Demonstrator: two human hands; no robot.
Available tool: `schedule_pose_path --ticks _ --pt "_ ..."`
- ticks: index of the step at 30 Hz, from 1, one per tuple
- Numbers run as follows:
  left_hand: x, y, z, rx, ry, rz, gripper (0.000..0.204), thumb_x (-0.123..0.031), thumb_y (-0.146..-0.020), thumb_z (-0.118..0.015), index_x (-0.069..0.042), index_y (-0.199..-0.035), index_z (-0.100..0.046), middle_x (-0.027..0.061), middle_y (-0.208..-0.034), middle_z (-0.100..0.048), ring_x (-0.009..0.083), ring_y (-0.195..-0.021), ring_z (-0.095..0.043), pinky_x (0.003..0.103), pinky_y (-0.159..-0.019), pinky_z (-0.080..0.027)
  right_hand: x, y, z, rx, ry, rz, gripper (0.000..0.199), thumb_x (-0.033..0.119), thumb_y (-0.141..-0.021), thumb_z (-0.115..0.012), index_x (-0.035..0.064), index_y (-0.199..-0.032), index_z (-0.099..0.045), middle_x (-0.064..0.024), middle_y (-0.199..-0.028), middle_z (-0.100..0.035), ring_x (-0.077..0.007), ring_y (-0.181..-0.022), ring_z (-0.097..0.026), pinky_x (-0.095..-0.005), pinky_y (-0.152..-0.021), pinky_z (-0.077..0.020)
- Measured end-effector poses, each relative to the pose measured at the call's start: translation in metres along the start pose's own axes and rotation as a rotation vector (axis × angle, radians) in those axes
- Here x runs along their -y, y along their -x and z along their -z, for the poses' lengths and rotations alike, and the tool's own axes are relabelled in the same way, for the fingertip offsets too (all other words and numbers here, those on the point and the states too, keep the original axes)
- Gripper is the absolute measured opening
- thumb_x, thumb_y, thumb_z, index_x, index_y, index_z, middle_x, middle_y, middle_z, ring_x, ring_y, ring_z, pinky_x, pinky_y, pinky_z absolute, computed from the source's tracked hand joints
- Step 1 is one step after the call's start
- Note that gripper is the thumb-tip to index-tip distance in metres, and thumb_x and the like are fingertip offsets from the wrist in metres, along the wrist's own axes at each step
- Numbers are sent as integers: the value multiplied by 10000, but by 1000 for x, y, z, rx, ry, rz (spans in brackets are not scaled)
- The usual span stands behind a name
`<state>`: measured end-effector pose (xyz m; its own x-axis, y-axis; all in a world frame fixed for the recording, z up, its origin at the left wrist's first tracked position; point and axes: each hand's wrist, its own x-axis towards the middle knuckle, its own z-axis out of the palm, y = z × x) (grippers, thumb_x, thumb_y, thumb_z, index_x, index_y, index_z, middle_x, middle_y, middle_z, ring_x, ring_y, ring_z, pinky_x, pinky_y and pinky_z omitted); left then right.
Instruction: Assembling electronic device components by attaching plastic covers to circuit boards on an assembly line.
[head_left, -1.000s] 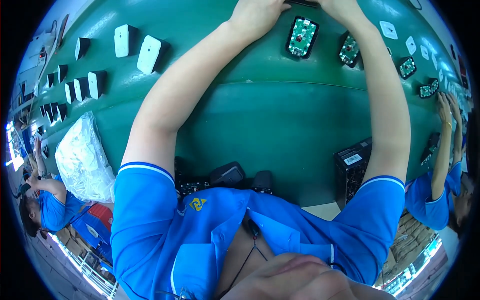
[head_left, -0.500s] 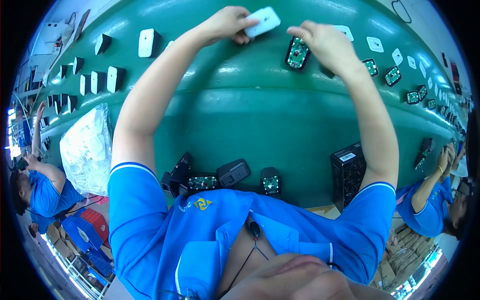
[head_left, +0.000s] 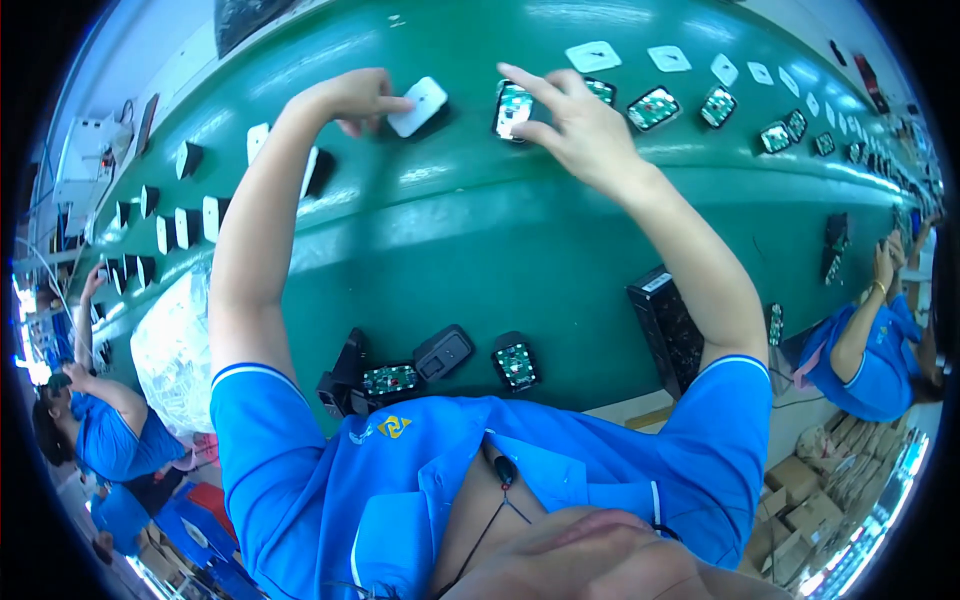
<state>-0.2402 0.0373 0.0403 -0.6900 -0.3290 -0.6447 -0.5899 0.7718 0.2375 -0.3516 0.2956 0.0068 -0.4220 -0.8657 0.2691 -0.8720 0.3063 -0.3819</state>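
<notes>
Now — left hand pinches white cover | right hand touches circuit board

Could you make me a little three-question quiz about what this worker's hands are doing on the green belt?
1. True or false: the left hand touches a white rounded plastic cover.
2. What lies under the right hand: A) a black case with a green circuit board showing, B) a cardboard box, C) a screwdriver?
3. What colour is the long belt?

Key: 1 true; 2 A; 3 green.
</notes>
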Motion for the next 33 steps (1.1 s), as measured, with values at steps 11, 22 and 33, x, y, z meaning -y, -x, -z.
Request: schedule_pose_path --ticks 11,22,33 --pt "-67 -21 13 -665 14 -218 375 -402 -873 -586 -56 -1017 -599 79 -823 -658 244 -735 -636 369 -670 -498 8 -33 -16 328 27 -149 351 333 -845 -598 121 -1123 -590 -135 -972 -548 -303 -796 -595 -373 -734 -494" --pt "-152 -125 -47 -690 -85 -426 402 -397 -836 -637 -72 -1067 -589 97 -1031 -591 258 -929 -588 369 -774 -486 -12 106 17 36 -521 100 417 -3 -731 -624 92 -1124 -520 -91 -1086 -505 -273 -1019 -502 -351 -887 -428" --pt "-157 -130 -67 -880 -230 -606 387 -340 -813 -656 -92 -1105 -597 95 -1001 -537 274 -923 -533 382 -775 -480 -7 121 68 111 -729 -87 392 105 -727 -659 78 -1098 -535 -65 -1125 -537 -248 -986 -520 -353 -894 -421"
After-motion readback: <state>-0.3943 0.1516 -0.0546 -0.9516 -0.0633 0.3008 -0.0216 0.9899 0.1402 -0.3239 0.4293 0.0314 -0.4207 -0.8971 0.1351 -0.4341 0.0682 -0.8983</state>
